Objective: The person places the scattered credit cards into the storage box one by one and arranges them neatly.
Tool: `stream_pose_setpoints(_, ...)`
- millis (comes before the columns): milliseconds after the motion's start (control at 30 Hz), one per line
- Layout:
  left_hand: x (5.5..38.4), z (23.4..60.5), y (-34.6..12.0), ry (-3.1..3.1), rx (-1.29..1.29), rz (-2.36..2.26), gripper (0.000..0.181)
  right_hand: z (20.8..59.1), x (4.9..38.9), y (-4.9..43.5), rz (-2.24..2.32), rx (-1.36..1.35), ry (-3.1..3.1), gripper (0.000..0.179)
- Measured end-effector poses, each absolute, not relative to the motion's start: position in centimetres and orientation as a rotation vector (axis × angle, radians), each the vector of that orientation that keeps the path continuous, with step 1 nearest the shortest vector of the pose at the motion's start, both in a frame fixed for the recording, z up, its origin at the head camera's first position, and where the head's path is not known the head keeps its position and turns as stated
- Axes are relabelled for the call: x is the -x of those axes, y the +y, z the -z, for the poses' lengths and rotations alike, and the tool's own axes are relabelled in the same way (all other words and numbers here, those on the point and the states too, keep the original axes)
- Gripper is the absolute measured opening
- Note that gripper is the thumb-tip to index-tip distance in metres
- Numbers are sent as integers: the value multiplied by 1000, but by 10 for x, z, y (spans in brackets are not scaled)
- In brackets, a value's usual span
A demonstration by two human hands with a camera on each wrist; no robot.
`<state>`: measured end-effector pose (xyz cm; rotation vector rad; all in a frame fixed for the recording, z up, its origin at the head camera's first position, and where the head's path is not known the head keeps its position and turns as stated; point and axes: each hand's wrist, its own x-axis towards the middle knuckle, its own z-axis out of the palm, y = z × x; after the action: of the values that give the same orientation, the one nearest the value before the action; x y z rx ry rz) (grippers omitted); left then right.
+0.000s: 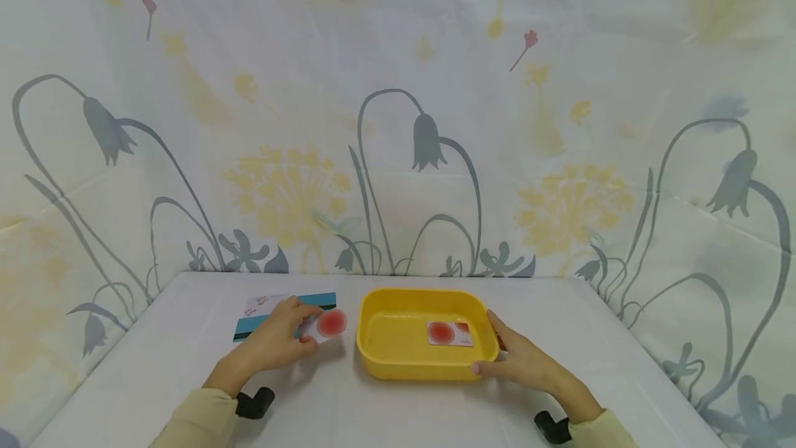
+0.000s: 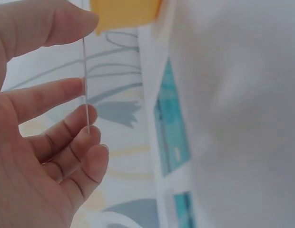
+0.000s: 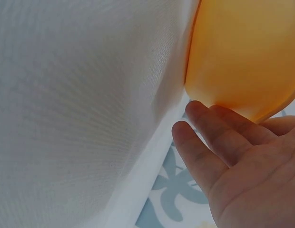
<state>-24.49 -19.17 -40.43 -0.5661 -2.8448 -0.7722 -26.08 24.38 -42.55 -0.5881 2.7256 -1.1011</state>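
Observation:
My left hand (image 1: 282,337) pinches a thin card (image 1: 332,324) with a red circle between thumb and fingers, just left of the yellow tray (image 1: 423,372). Seen edge-on in the left wrist view, the card (image 2: 85,76) runs like a thin line along the fingertips. Another white card (image 1: 450,334) with a red circle lies inside the tray toward its right end. At the tray's right end rests my right hand (image 1: 525,358), its thumb at the front wall and its fingers along the side. The right wrist view shows straight fingers (image 3: 214,128) against the tray wall (image 3: 242,57).
Teal cards (image 1: 249,325) with dark stripes and a pale card (image 1: 264,304) with a pink pattern lie on the white table (image 1: 398,413), behind and left of my left hand. A flower-printed curtain (image 1: 398,54) hangs behind the table's far edge.

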Motion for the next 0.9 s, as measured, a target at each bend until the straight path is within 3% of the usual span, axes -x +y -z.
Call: stream_pose_setpoints(900, 286, 382, -125, -2863, 840, 715, 46, 428, 262, 245, 1087, 566, 2720, 105)
